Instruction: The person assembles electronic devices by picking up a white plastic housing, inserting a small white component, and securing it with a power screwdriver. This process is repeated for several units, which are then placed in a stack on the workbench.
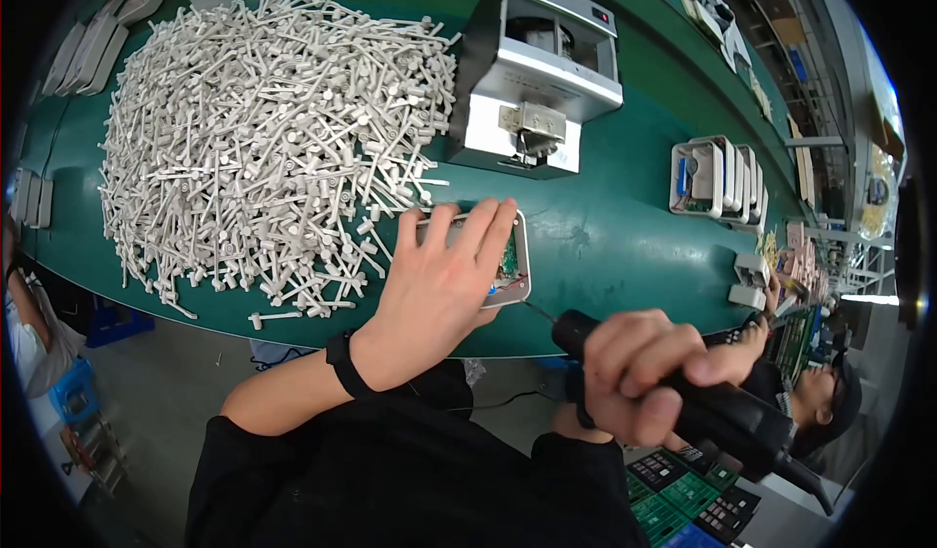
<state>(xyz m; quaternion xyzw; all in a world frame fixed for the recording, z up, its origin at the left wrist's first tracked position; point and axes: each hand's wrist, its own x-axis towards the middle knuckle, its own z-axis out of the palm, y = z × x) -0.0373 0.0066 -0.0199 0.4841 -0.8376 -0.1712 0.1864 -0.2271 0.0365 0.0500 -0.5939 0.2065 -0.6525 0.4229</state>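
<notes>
My left hand (437,280) lies over a white plastic housing (525,245) near the front edge of the table. Its fingers reach across the housing and hold it, covering most of it. A green circuit board (509,258) with a thin red wire shows inside the uncovered right end. My right hand (639,363) is wrapped around a black electric screwdriver (727,421). The slim bit (540,310) points left toward the housing's near right corner. Whether its tip touches the housing I cannot tell.
A big heap of white T-shaped plastic pieces (254,138) covers the left of the green table (605,245). Behind the housing stands a grey screw feeder (537,80). More housings (698,177) stand in a row at right. A co-worker (815,402) sits at the right.
</notes>
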